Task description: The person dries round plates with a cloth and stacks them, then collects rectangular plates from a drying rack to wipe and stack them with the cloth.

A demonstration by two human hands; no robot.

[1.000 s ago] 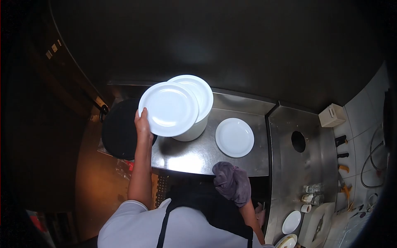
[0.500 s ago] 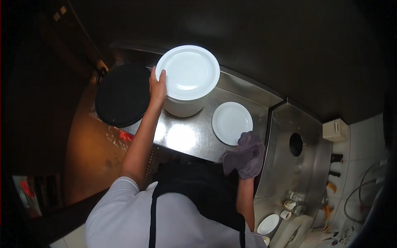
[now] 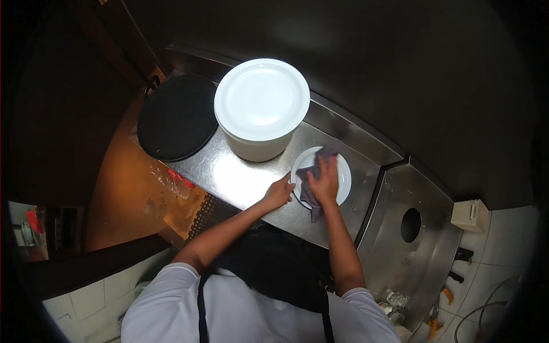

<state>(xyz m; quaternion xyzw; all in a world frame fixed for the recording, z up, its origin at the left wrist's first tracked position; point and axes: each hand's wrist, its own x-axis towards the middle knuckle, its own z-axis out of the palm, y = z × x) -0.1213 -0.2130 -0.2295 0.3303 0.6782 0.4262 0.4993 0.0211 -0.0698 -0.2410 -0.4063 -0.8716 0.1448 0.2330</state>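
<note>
A single white plate (image 3: 343, 182) lies on the steel counter (image 3: 246, 182). My right hand (image 3: 325, 182) presses a grey-purple cloth (image 3: 309, 197) onto the plate's face, fingers spread over it. At the plate's left rim is my left hand (image 3: 280, 191), its fingers closed on the edge. Behind and to the left stands a tall stack of white plates (image 3: 262, 100), which neither hand touches.
A round black tray (image 3: 177, 117) lies left of the stack. On the right, a steel surface with a round hole (image 3: 410, 224) adjoins the counter. Glasses (image 3: 396, 300) stand at its near end. Knives (image 3: 464, 255) and a white box (image 3: 470, 215) are along the right wall.
My left hand has let go of the plate now on top of the stack and moved right to the single plate. My right hand has brought the cloth onto that plate.
</note>
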